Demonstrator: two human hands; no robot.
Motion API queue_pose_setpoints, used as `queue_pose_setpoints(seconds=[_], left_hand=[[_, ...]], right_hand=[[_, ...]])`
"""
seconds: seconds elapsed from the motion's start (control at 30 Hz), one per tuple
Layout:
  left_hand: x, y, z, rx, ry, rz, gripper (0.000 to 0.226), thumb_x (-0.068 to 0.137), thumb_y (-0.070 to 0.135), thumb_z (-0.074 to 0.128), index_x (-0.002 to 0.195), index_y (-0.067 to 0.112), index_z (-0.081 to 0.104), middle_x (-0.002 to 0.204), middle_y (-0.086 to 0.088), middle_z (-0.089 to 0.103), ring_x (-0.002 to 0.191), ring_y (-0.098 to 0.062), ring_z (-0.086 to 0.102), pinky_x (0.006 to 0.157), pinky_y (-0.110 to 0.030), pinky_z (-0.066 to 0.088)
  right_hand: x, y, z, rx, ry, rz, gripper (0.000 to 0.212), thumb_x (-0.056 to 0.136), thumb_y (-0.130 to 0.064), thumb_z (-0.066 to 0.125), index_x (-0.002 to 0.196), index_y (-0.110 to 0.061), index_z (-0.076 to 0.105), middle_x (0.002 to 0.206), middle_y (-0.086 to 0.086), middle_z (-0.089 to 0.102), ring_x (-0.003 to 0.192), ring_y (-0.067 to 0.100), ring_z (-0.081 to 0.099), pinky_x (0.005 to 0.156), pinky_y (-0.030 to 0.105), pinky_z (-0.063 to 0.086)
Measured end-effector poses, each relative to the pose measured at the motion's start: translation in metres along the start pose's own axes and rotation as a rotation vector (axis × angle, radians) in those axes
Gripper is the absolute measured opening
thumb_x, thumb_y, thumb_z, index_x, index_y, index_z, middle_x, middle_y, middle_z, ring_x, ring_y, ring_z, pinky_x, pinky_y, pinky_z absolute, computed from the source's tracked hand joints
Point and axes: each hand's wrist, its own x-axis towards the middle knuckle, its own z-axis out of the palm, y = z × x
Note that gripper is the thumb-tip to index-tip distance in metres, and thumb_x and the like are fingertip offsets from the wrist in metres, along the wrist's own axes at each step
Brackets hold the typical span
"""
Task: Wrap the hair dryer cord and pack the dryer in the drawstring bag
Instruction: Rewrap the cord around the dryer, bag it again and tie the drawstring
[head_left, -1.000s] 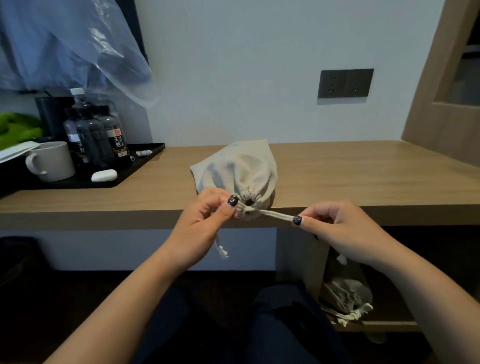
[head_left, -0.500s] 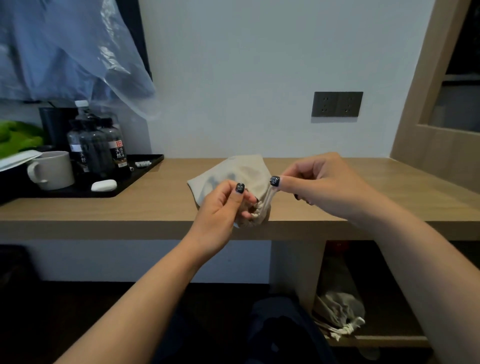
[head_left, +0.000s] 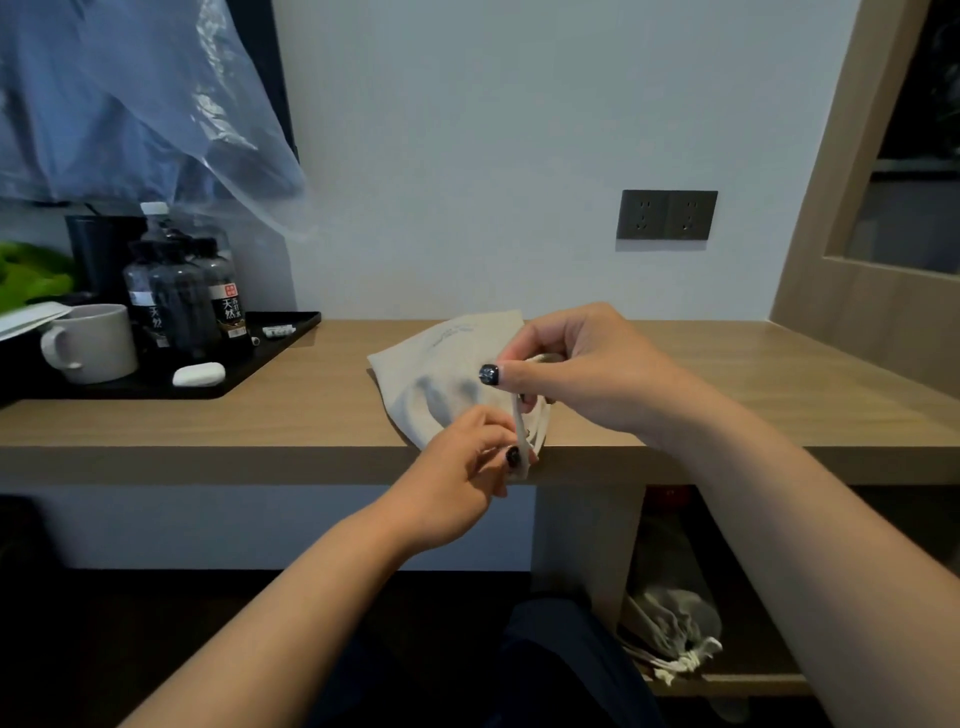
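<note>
At the worktop's (head_left: 260, 431) near edge, the left hand (head_left: 462, 478) pinched the drawstring (head_left: 519, 415) at the bag's (head_left: 441, 369) gathered mouth; at its one o'clock, the right hand (head_left: 582, 369) pinched the string higher. Packing looked done, the dryer presumably inside, unseen; only tying remained.

Both forearms bare, no sleeves visible. Left hand (head_left: 462, 478) and right hand (head_left: 582, 374) both with dark, near-black nail polish, slightly glittery on the right thumb. No rings or watch seen. Dark trousers (head_left: 550, 670) over the lap.
</note>
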Motion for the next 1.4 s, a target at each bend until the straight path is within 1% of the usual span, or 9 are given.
queue_pose_setpoints(seconds=[0.23,0.43,0.57,0.77,0.87,0.97,1.07,1.23,1.4], left_hand=[[0.000,0.009,-0.002,0.024,-0.063,-0.108,0.024,0.093,0.005,0.054,0.110,0.013,0.068,0.118,0.007,0.047,0.104,-0.007,0.053,0.088,-0.019,0.046],[0.004,0.011,-0.002,0.083,0.060,-0.186,0.023,0.098,0.018,0.047,0.091,0.015,0.069,0.113,-0.001,0.048,0.094,-0.015,0.055,0.089,-0.033,0.051],[0.003,0.011,-0.008,-0.208,0.195,-0.270,0.031,0.100,0.015,0.043,0.079,0.011,0.066,0.086,0.002,0.055,0.065,-0.003,0.053,0.057,-0.014,0.043],[-0.001,0.005,-0.010,-0.619,0.230,-0.359,0.031,0.102,0.018,0.042,0.089,0.013,0.070,0.071,0.000,0.059,0.065,-0.009,0.052,0.066,-0.027,0.041],[0.001,0.006,-0.010,-0.772,0.240,-0.355,0.032,0.103,0.020,0.041,0.091,0.011,0.069,0.071,0.000,0.059,0.062,-0.008,0.051,0.061,-0.024,0.039],[0.001,0.008,-0.012,-0.944,0.316,-0.353,0.031,0.102,0.018,0.042,0.091,0.009,0.069,0.068,-0.001,0.058,0.060,-0.008,0.050,0.052,-0.020,0.043],[0.002,0.014,-0.015,-1.052,0.371,-0.343,0.026,0.099,0.014,0.046,0.089,0.006,0.069,0.066,0.002,0.066,0.059,-0.008,0.050,0.048,-0.020,0.046],[0.003,0.013,-0.015,-1.020,0.380,-0.341,0.022,0.099,0.009,0.045,0.100,0.004,0.066,0.068,0.002,0.068,0.060,-0.008,0.053,0.051,-0.018,0.044],[0.003,0.002,-0.012,-0.821,0.484,-0.363,0.020,0.099,0.012,0.050,0.097,0.008,0.070,0.065,-0.001,0.063,0.058,-0.007,0.055,0.048,-0.017,0.043]], right_hand=[[0.023,0.005,0.012,0.108,0.025,0.121,0.012,0.085,-0.016,0.072,0.080,-0.005,0.070,0.063,0.005,0.065,0.060,0.009,0.060,0.058,0.021,0.044],[0.046,0.023,0.028,0.275,0.133,0.235,0.008,0.089,-0.012,0.067,0.092,-0.005,0.070,0.074,0.007,0.069,0.065,0.012,0.063,0.065,0.025,0.049],[0.043,0.056,0.039,0.236,0.284,0.236,0.019,0.088,-0.012,0.063,0.106,-0.018,0.064,0.096,0.005,0.074,0.082,0.016,0.070,0.075,0.035,0.057],[0.025,0.088,0.031,0.000,0.269,0.136,0.020,0.087,-0.005,0.060,0.094,-0.023,0.065,0.093,-0.005,0.074,0.091,0.019,0.068,0.084,0.036,0.051],[0.020,0.094,0.026,-0.074,0.192,0.134,0.019,0.090,-0.009,0.059,0.097,-0.025,0.068,0.098,-0.008,0.071,0.093,0.013,0.065,0.084,0.030,0.049],[0.012,0.095,0.025,-0.135,0.154,0.054,0.022,0.093,-0.011,0.057,0.108,-0.024,0.065,0.099,-0.019,0.061,0.092,-0.011,0.055,0.077,0.004,0.040],[0.009,0.099,0.026,-0.157,0.230,0.014,0.022,0.092,-0.015,0.059,0.109,-0.028,0.066,0.106,-0.009,0.062,0.098,-0.006,0.052,0.073,-0.002,0.034],[0.008,0.099,0.027,-0.087,0.277,0.009,0.016,0.089,-0.016,0.063,0.090,-0.029,0.072,0.100,0.001,0.067,0.089,0.010,0.059,0.080,0.033,0.047],[0.005,0.100,0.029,-0.087,0.260,0.028,0.015,0.088,-0.015,0.065,0.087,-0.028,0.074,0.103,-0.004,0.069,0.100,0.020,0.060,0.089,0.040,0.047]])
